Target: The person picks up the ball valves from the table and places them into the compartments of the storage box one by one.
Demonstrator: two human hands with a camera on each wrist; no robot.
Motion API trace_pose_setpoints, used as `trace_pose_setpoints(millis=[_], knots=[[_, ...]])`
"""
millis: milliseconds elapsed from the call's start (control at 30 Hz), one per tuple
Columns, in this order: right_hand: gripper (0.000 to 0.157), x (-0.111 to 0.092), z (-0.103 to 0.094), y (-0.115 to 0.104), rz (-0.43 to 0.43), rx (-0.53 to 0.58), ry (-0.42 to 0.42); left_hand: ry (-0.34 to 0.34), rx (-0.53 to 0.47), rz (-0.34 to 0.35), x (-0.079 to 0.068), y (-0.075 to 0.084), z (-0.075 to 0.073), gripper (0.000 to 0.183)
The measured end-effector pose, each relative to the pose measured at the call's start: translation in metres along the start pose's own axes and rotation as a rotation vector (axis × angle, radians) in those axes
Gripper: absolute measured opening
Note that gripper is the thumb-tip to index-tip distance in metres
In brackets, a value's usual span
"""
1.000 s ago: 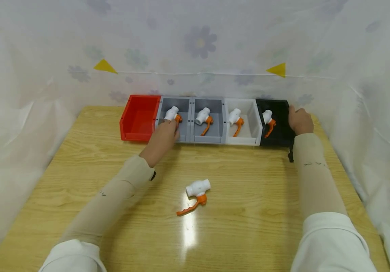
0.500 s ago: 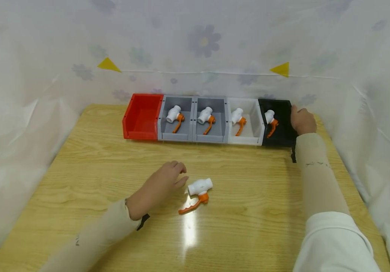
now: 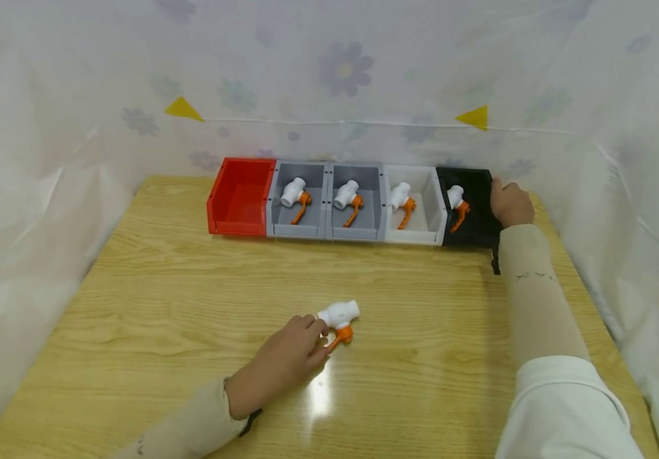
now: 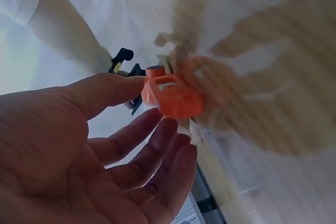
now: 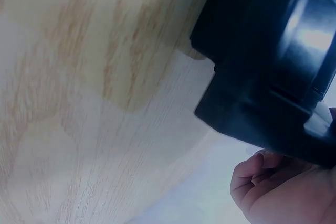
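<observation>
On the table in the head view lies a white ball valve (image 3: 339, 313) with an orange lever. My left hand (image 3: 284, 357) is at its lever, thumb on one side and curled fingers on the other. The left wrist view shows the orange lever (image 4: 181, 97) end-on between thumb and fingertips; the white body is hidden there. At the far right, my right hand (image 3: 511, 203) grips the outer side of a black bin (image 3: 481, 220). Curled fingers show beside that bin in the right wrist view (image 5: 283, 187).
Along the back edge, a red bin (image 3: 237, 227), two grey bins (image 3: 296, 231) (image 3: 354, 232) and a white bin (image 3: 415, 237) stand in a row with the black one. Each except the red holds a similar valve. A patterned sheet (image 3: 283, 64) hangs behind.
My left hand has let go of the valve in the left grey bin and come back to the lever of the valve on the table. My right hand stays at the black bin.
</observation>
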State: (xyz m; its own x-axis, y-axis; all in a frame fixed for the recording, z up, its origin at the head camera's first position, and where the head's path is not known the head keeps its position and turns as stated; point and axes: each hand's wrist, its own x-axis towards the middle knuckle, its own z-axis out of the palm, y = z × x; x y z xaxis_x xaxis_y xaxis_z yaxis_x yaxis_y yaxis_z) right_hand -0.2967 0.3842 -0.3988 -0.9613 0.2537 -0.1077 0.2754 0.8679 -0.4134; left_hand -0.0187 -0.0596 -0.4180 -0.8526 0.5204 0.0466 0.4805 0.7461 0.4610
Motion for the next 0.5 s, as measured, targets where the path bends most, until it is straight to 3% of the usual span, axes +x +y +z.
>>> trace_pose_setpoints(millis=[167, 500], knots=[[0.086, -0.005, -0.002, -0.002, 0.003, 0.005, -0.005, -0.018, -0.004, -0.011, -0.002, 0.002, 0.004, 0.015], [0.086, -0.004, -0.001, -0.002, -0.008, 0.018, -0.009, 0.023, 0.0, 0.04, -0.004, 0.003, 0.011, 0.009]])
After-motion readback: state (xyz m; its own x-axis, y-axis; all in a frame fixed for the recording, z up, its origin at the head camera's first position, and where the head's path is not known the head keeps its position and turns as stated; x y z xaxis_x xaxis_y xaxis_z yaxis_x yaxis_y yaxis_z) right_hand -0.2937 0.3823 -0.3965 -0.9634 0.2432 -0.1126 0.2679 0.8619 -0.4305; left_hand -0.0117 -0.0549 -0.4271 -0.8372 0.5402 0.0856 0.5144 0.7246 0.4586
